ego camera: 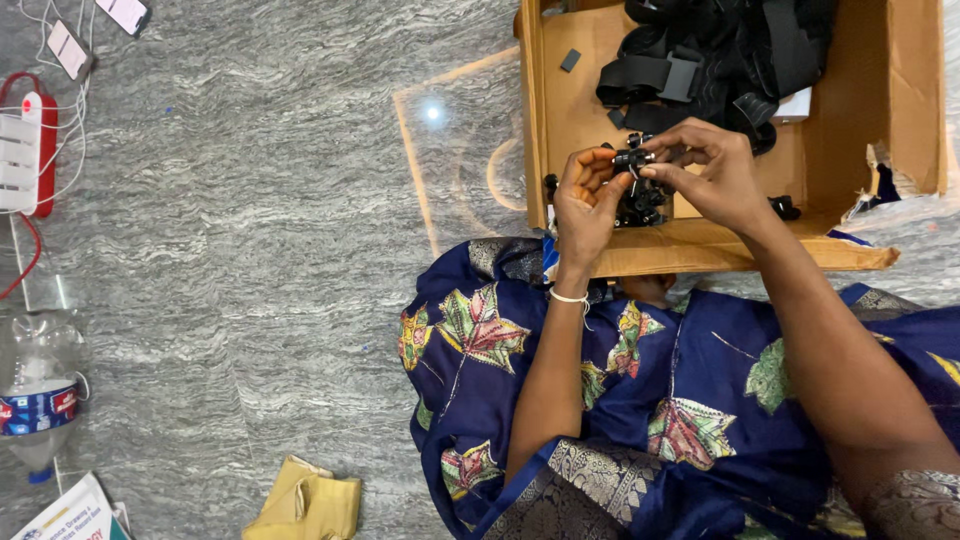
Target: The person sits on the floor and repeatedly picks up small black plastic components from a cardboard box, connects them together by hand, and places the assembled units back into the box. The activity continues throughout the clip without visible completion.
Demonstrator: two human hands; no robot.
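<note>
Open brown cardboard box holding black straps, left hand and right hand both pinching small black plastic clip above it, clip detail unclear.

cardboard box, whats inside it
Inside the cardboard box lie a pile of black straps and small black parts. The left hand and right hand grip a small black clip, hiding the parts beneath.
</note>
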